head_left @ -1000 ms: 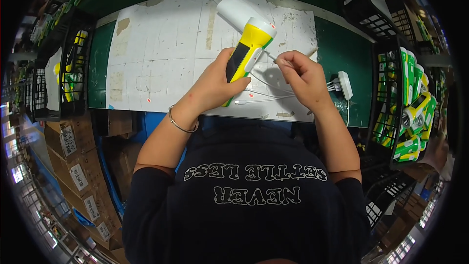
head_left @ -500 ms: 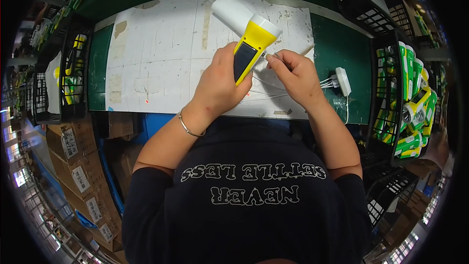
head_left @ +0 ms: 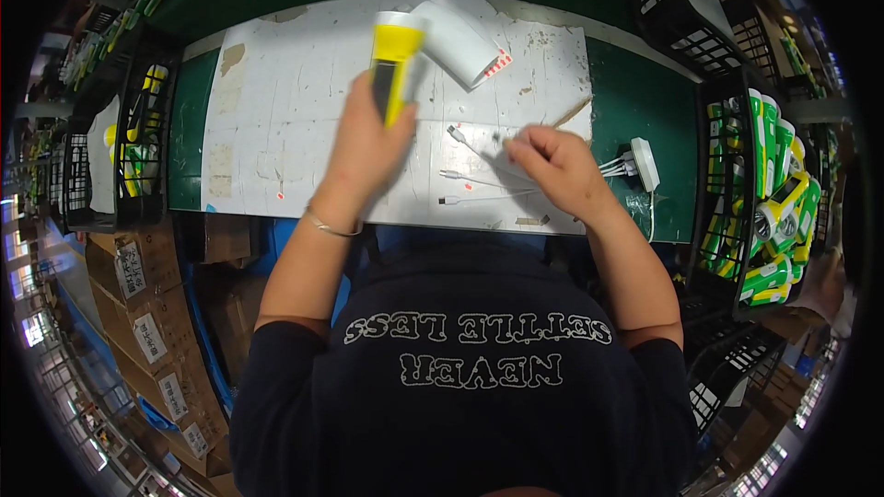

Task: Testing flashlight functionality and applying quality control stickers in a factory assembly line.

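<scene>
My left hand [head_left: 359,147] is wrapped round the body of a yellow flashlight [head_left: 398,41] with a white head and a dark panel, held over the left-middle of the white work surface. Motion blurs the flashlight. Over the right part of the surface, my right hand [head_left: 560,170] has thumb and forefinger pinched together. A small dark tip, probably a cable's plug [head_left: 498,138], sticks out from this pinch, too blurred to be sure. Beside that hand lie white charging cables [head_left: 479,175] with their plug ends pointing left. They run toward a white multi-port charger [head_left: 647,164].
A curled white sheet [head_left: 456,41] with a red-marked edge lies at the back of the white work surface [head_left: 304,83]. To the right stands a black crate [head_left: 727,175] full of green-and-yellow flashlights; another black crate [head_left: 115,156] is at left. Cardboard boxes [head_left: 152,313] stand lower left.
My left hand has carried the flashlight left, away from my right hand, and tilted it more upright. The cable ends are now uncovered. My right hand stays nearly in place.
</scene>
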`<state>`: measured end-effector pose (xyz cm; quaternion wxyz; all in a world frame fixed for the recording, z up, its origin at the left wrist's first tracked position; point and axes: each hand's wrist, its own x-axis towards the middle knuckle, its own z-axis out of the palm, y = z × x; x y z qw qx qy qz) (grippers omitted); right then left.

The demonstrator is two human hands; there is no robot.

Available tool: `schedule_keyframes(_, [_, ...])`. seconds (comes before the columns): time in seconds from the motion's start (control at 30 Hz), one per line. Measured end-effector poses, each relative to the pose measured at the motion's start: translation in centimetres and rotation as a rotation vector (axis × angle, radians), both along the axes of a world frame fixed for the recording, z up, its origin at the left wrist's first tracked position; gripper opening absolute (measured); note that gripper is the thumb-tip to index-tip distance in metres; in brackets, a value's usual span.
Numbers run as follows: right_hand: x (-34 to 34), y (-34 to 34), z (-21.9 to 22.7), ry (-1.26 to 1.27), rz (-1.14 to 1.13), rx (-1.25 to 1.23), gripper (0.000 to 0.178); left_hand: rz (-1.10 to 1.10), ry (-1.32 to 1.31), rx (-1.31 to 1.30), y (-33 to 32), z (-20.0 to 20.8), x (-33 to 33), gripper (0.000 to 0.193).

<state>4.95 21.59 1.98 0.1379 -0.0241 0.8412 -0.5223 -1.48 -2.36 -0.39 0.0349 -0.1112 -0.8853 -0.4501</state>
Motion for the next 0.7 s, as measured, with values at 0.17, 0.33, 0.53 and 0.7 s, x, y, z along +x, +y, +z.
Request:
schedule_keyframes(0.17, [-0.4, 1.1, 0.5, 0.010, -0.061, 0.317, 0.044, -0.528, -0.768, 1.536, -10.6, 4.2, -0.8, 0.067])
schedule_keyframes(0.33, [-4.0, 2.7, 1.4, 0.122, -0.103, 0.211, 0.043, -0.341, -0.622, 0.815, -19.5, 8.5, 1.3, 0.081])
schedule_keyframes(0.53, [-16.4, 5.7, 0.0, 0.209, -0.239, 0.195, 0.036, 0.831, 0.256, 0.105, -34.2, 12.1, -4.3, 0.054])
schedule_keyframes(0.7, [-26.2, 11.0, -1.3, 0.147, -0.402, 0.547, 0.043, 0.917, 0.043, -0.354, -45.7, 8.7, -7.5, 0.055])
